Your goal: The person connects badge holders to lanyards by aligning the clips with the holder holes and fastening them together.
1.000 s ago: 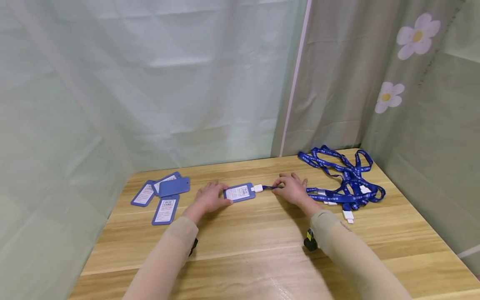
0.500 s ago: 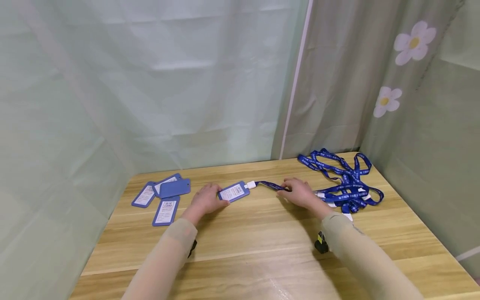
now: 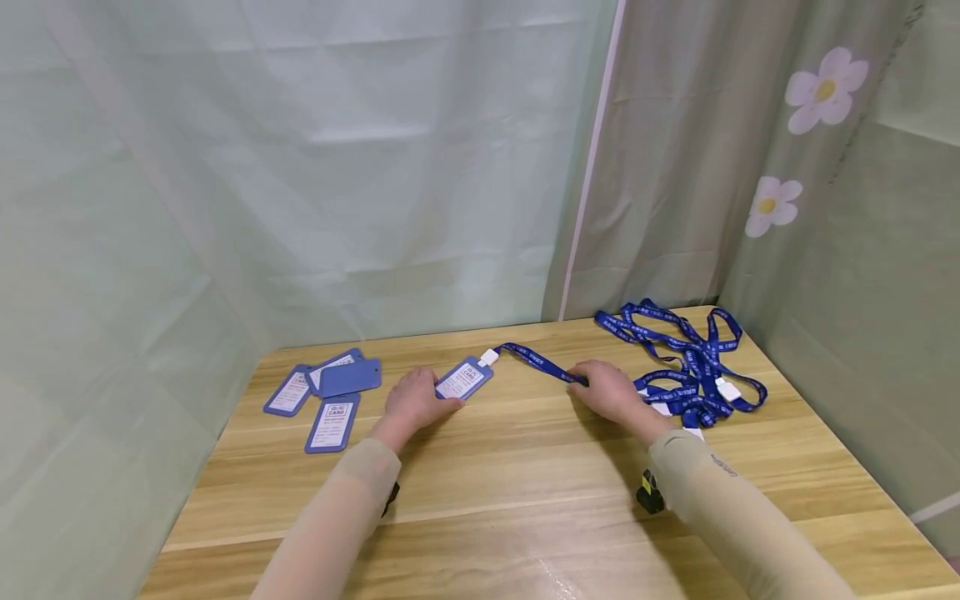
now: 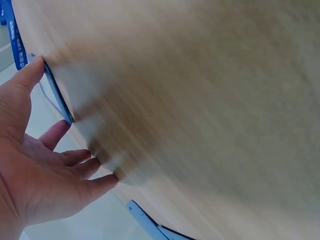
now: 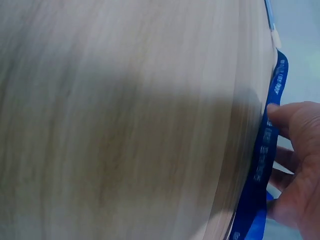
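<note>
A blue ID badge holder [image 3: 463,379] with a white printed card lies tilted on the table. My left hand [image 3: 417,398] grips it by its edges; in the left wrist view the thumb and index finger touch two ends of the holder [image 4: 58,92]. A white clip [image 3: 489,357] joins the holder to a dark blue printed lanyard [image 3: 536,360]. My right hand [image 3: 606,390] pinches the strap; in the right wrist view the thumb lies on the lanyard [image 5: 266,145]. The strap's far part is hidden behind that hand.
Several more blue badge holders [image 3: 332,423] lie partly overlapped at the left. A tangled heap of blue lanyards [image 3: 701,358] with white clips [image 3: 727,390] lies at the right, close behind my right hand. A pale curtain [image 3: 420,167] hangs along the table's back edge.
My right hand has slid right along the strap, and more of the lanyard shows between the hands. The badge holder has turned, its clip end swinging up and left.
</note>
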The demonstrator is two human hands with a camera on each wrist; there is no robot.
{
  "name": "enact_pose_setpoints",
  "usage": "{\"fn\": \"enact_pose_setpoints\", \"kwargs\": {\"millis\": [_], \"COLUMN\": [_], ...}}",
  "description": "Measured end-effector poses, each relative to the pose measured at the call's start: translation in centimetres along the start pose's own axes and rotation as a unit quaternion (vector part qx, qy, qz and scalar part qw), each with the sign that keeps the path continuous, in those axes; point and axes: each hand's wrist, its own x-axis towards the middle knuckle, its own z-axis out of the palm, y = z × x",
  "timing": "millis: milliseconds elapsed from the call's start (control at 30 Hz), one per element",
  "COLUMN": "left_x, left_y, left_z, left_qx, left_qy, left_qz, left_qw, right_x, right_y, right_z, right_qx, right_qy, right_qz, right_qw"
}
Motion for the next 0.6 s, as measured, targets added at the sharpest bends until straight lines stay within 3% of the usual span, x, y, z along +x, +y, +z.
{"fn": "enact_pose_setpoints", "kwargs": {"millis": [133, 267, 367, 500, 600], "left_x": [-0.1, -0.5, -1.2, -2.3, -2.9], "left_y": [-0.3, -1.1, -1.8, -2.6, -2.9], "left_z": [0.3, 0.0, -0.5, -1.1, -1.3], "left_qx": [-0.003, -0.001, 0.016, 0.052, 0.075], "left_qy": [0.0, -0.012, -0.024, -0.05, -0.073], "left_qz": [0.0, 0.03, 0.078, 0.148, 0.176], "left_qw": [1.0, 0.9995, 0.9966, 0.9864, 0.9788], "right_x": [-0.4, -1.4, -2.6, -3.9, -4.6], "right_y": [0.3, 0.7, 1.2, 2.1, 2.5], "right_z": [-0.2, -0.7, -1.2, -1.8, -1.9], "right_qx": [-0.026, -0.078, -0.124, -0.16, -0.166], "right_qy": [0.005, 0.011, 0.018, 0.026, 0.016], "right_qz": [0.0, -0.022, -0.065, -0.121, -0.149], "right_qw": [1.0, 0.997, 0.99, 0.979, 0.975]}}
